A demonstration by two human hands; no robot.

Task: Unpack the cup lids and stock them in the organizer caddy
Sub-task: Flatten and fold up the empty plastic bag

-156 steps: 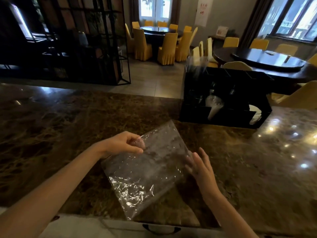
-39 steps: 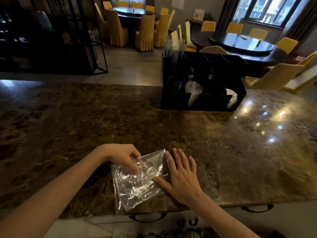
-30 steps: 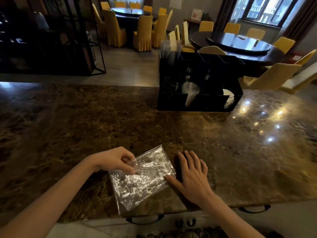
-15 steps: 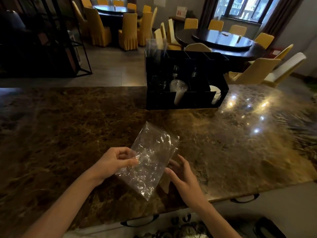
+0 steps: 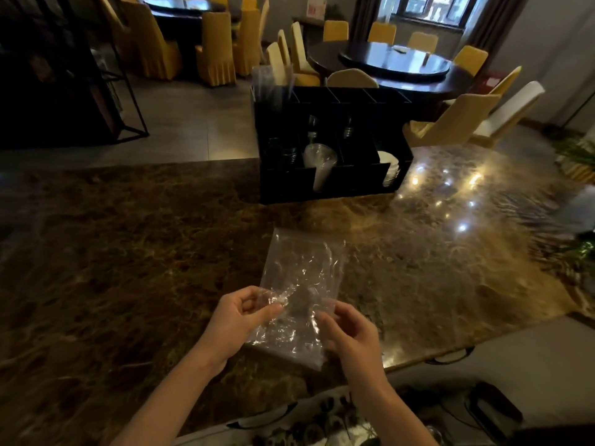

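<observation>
Head view: left hand (image 5: 236,320) and right hand (image 5: 349,333) both pinch the clear plastic bag (image 5: 299,284), lifted just above the marble counter (image 5: 128,252). Beyond it, the black organizer caddy (image 5: 331,188) holds white lids (image 5: 389,170) at its right end.

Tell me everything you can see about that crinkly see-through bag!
The clear plastic bag is thin, wrinkled and shiny, roughly rectangular, and looks empty. It is held up over the brown marble counter, its far end pointing toward the black caddy. The left hand pinches its near left edge, and the right hand grips its near right side.
</observation>
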